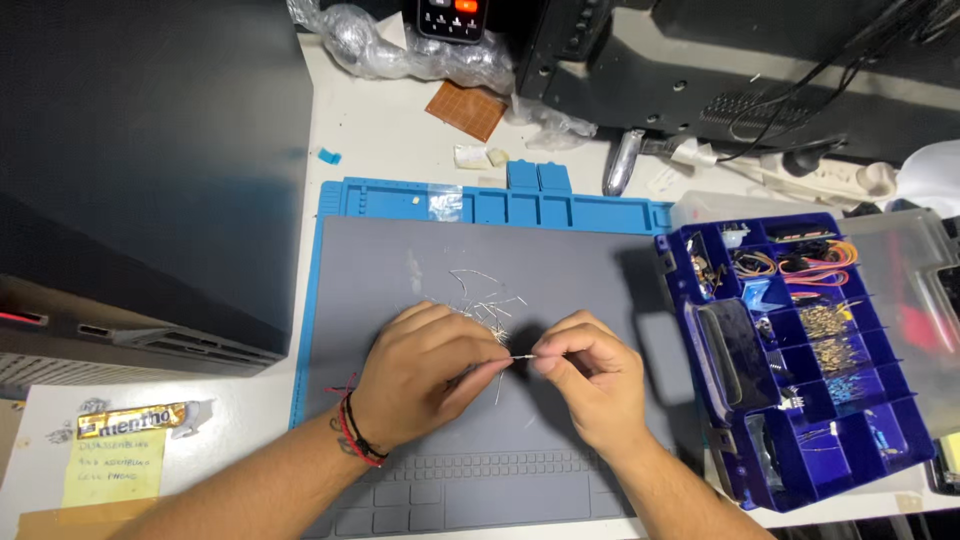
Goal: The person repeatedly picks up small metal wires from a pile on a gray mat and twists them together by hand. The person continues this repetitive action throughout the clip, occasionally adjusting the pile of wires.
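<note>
Pinching a thin, short metal wire lead (521, 357) between them, both hands meet over the middle of the grey silicone work mat with a blue raised border (400, 250). The left hand (425, 375), with red and black cords around its wrist, has thumb and forefinger closed on the lead's left end, while the right hand (590, 380) closes its fingertips on the right end, so the lead spans the small gap between the two hands just above the mat. Just behind the hands, a loose scatter of similar bare wire pieces (480, 295) lies on the grey surface. To the right of the mat, touching its edge, sits an open dark blue plastic compartment box (800, 370) holding small electronic parts and bundles of coloured wires, with its clear lid (905, 250) folded back behind it. A large black case (150, 170) stands to the left of the mat. Near the lower left corner, a yellow sticky note (115, 468) and a foil-wrapped roll of sweets (130, 420) lie on the white tabletop (380, 140). Behind the mat lie a brown perforated circuit board (466, 108) and crumpled clear plastic wrap (400, 45).
</note>
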